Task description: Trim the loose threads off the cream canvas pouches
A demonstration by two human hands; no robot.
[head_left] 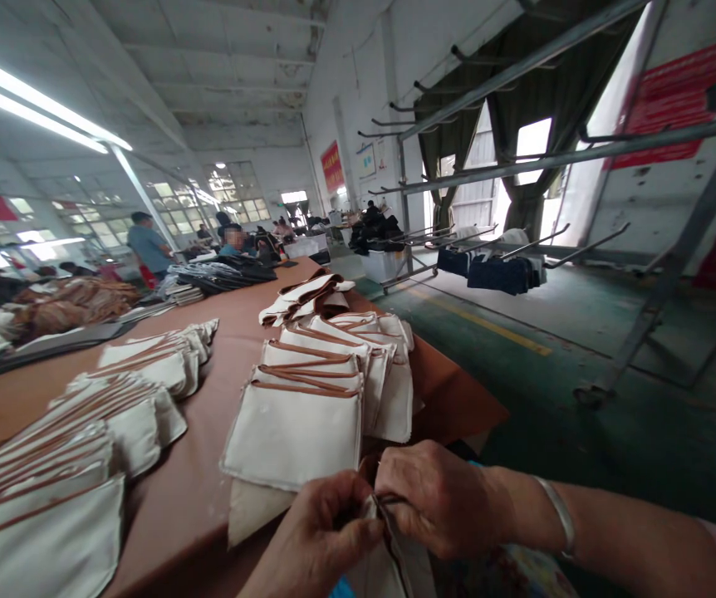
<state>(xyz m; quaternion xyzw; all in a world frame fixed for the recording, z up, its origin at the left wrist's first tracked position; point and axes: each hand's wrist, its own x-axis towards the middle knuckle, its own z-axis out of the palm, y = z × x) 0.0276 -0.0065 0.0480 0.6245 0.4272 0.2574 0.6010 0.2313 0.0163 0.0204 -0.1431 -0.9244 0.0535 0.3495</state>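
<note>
Head view: both hands meet at the bottom edge, left hand (317, 540) and right hand (438, 502) each closed in a pinch grip on one cream fabric piece (389, 556) between them, its long axis running down toward the person, just short of the pocket stack (296, 432) on the table (208, 465).

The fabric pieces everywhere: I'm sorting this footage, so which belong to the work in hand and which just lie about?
In hand:
- left hand
- right hand
- cream piece pinched between both
- nearest stack

Lying about:
- left stacks
- metal rack
- dark garments
</note>
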